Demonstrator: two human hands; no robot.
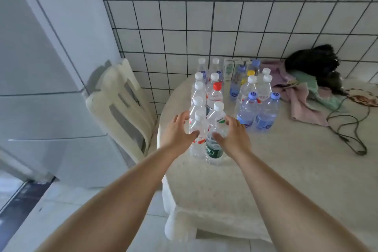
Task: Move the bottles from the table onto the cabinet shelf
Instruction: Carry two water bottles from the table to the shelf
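Several clear plastic bottles stand in rows on a round table with a pale cloth. My left hand grips the nearest white-capped bottle with a red label, thumb across its front. My right hand grips the neighbouring white-capped bottle with a green label. Both bottles stand upright on the table near its front left edge. Behind them are more white-capped bottles, one red-capped bottle and blue-capped bottles.
A white plastic chair stands left of the table against the tiled wall. A white cabinet fills the left side. Crumpled cloths, a dark bundle and a cable lie on the table's right. Small cartons stand at the back.
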